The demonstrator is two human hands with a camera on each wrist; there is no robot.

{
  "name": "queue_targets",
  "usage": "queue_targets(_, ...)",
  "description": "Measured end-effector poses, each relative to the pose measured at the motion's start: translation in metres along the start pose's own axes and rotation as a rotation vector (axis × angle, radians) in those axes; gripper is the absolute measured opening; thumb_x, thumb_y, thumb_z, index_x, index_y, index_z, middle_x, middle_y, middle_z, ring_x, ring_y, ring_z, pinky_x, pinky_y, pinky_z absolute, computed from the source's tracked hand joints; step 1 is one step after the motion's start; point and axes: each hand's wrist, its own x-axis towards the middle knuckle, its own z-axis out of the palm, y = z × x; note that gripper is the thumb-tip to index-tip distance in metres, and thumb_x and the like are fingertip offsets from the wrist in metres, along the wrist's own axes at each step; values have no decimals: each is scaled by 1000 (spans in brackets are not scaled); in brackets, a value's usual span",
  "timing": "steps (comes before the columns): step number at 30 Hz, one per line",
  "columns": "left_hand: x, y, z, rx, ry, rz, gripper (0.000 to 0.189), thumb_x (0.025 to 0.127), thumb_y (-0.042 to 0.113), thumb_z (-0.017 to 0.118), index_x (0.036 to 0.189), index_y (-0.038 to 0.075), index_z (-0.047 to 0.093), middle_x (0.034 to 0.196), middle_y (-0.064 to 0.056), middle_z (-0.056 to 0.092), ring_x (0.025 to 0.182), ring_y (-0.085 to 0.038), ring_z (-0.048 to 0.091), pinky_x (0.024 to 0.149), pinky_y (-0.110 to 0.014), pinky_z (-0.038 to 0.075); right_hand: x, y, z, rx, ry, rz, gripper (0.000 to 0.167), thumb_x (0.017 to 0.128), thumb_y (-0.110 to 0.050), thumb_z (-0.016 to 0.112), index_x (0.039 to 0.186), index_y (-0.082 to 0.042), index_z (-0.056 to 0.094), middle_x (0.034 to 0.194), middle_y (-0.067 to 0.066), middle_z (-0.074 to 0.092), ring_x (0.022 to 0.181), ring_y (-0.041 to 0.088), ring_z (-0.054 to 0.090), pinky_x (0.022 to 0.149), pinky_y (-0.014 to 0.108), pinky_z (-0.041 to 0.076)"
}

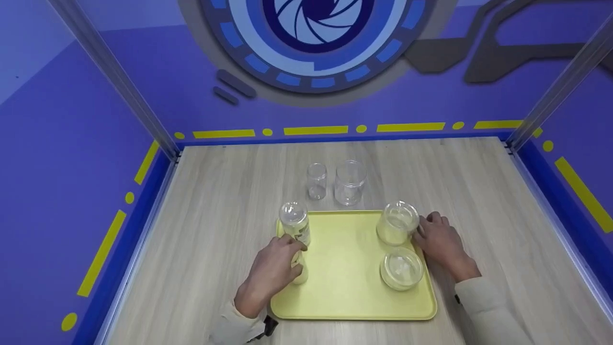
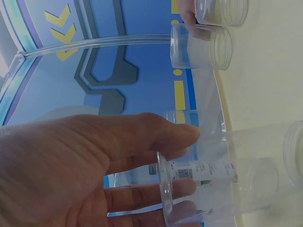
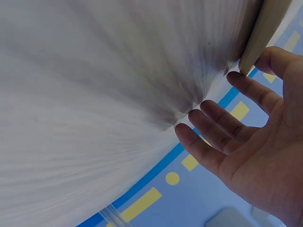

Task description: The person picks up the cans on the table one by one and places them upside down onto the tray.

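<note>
A yellow tray (image 1: 345, 268) carries several clear plastic jars. My left hand (image 1: 273, 268) grips a clear jar (image 2: 255, 142) at the tray's front left, thumb on one side and fingers on the other. Behind that hand stands a taller clear jar with a printed label (image 1: 294, 218). At the tray's right edge, my right hand (image 1: 440, 244) has its fingers loosely extended. In the right wrist view its thumb and index fingertip meet the tray edge (image 3: 265, 35). Beside this hand are a wide clear jar (image 1: 397, 225) and a lower round jar (image 1: 402, 270).
Behind the tray, a narrow clear jar (image 1: 316, 182) and a wider one (image 1: 350, 184) stand on the wood-grain table (image 1: 230, 191). Blue printed panels (image 1: 158, 86) enclose the table at the back and both sides, with metal posts at the back corners.
</note>
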Motion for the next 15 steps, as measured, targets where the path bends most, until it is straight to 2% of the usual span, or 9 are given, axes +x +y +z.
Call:
queue_targets(11,1,4,4,7,-19,12,38,73,3,89,109,10,79,108,-7,70,98,-30,66,69,-43,58,-1,1,2,0,24,-12,36,104,-24,63,127,4,65,115,31,56,104,53,57,74,68,52)
queue_targets(15,1,4,5,3,-24,19,40,72,4,88,110,11,79,109,-6,71,100,-29,67,70,-44,59,-2,1,2,0,17,-5,38,105,-25,62,130,4,64,116,32,56,104,53,57,75,68,52)
